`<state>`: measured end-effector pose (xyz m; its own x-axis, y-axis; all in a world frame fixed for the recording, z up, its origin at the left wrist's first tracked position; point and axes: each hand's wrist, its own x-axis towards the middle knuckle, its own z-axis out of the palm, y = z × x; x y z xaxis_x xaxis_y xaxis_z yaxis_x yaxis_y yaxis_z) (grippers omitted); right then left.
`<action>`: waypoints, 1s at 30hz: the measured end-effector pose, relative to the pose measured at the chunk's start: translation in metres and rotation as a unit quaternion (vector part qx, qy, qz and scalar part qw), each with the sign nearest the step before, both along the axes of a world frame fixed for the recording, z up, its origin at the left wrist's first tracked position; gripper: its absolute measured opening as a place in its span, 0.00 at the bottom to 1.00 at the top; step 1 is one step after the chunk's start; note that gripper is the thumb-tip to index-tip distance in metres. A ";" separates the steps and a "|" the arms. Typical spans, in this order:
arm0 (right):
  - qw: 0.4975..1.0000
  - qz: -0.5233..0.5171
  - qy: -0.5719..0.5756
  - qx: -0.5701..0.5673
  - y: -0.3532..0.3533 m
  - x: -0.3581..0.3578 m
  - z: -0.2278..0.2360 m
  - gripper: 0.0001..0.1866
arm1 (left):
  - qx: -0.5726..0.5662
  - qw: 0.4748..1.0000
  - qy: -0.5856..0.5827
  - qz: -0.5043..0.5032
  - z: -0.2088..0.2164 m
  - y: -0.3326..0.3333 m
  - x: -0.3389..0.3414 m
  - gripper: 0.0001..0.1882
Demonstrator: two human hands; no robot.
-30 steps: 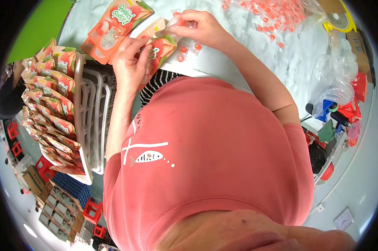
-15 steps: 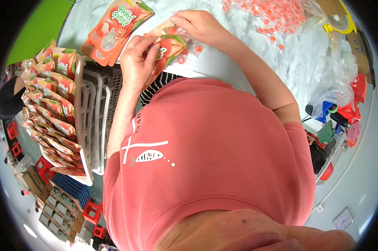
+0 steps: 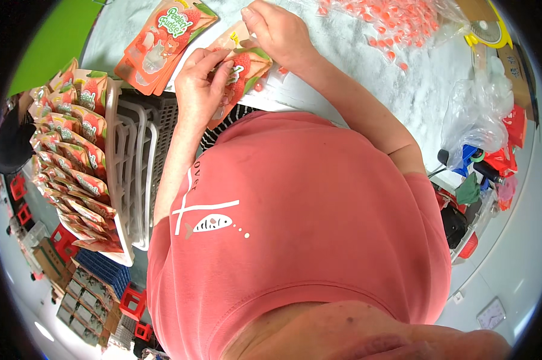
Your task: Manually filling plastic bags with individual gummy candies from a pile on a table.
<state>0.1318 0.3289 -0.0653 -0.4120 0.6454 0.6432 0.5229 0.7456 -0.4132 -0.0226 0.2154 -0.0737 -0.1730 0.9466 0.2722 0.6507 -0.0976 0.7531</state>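
My left hand [image 3: 203, 81] is closed on a red and beige pouch [image 3: 245, 72] printed with a strawberry, its thumb over the front panel. The pouch lies tilted at the table's near edge. Its paler second panel [image 3: 230, 37] shows above my fingers. Beside the pouch's far right side, my right hand [image 3: 280, 36] is curled, fingertips near the panel edge; what they hold, if anything, is hidden. A small wrapped red candy [image 3: 258, 87] lies by the pouch. Left of my left hand is a stack of similar flat pouches [image 3: 160, 51].
Many wrapped red candies [image 3: 397, 27] spread from a clear bag at the far right of the marbled table [image 3: 355, 78]. A yellow scale [image 3: 487, 33] and crumpled clear plastic [image 3: 478, 114] are further right. At left, a white crate [image 3: 118, 180] holds rows of filled pouches [image 3: 81, 156].
My right hand has moved up and slightly right, its fingers more curled. The pouch has shifted a little right and its paler panel shows more. My left hand keeps its hold.
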 end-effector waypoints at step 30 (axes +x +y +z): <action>0.890 0.306 0.260 -0.214 -0.018 0.020 0.017 0.20 | 0.036 0.996 -0.076 -0.024 0.006 -0.008 -0.003 0.10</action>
